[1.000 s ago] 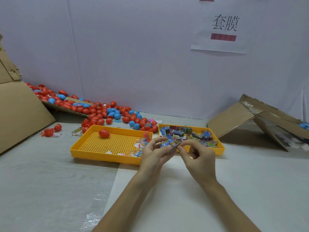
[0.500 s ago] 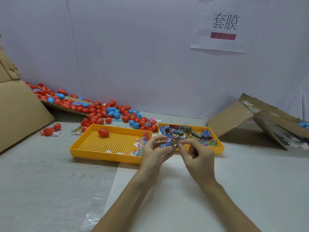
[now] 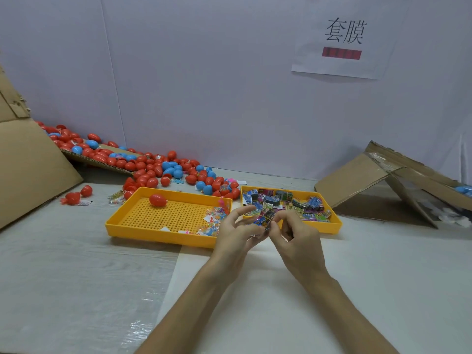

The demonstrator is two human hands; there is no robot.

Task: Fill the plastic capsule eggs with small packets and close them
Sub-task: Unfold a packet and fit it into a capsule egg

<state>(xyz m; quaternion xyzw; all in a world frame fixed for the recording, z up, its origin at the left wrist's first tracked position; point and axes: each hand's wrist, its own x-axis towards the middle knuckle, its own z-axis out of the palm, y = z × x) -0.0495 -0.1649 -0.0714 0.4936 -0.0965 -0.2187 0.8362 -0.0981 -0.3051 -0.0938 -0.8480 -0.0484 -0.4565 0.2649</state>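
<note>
Both hands meet in front of the two yellow trays. My left hand [image 3: 236, 232] and my right hand [image 3: 293, 235] pinch one small colourful packet [image 3: 265, 217] between their fingertips, just above the table. The right yellow tray [image 3: 334, 224] holds a pile of printed packets [image 3: 283, 200]. In the left yellow tray [image 3: 115, 222] lie one closed red egg [image 3: 157, 200] and a few clear toy packets [image 3: 213, 221]. A heap of red and blue capsule eggs [image 3: 163, 172] lies behind the trays along the wall.
Cardboard sheets lean at the far left [image 3: 28, 169] and the far right [image 3: 383, 175]. Two red eggs [image 3: 76, 195] lie loose left of the trays. A white sheet [image 3: 255, 290] covers the table under my arms. A paper sign [image 3: 342, 39] hangs on the wall.
The hands stay in the same spot, still working the packet between the fingertips; only the fingers shift slightly.
</note>
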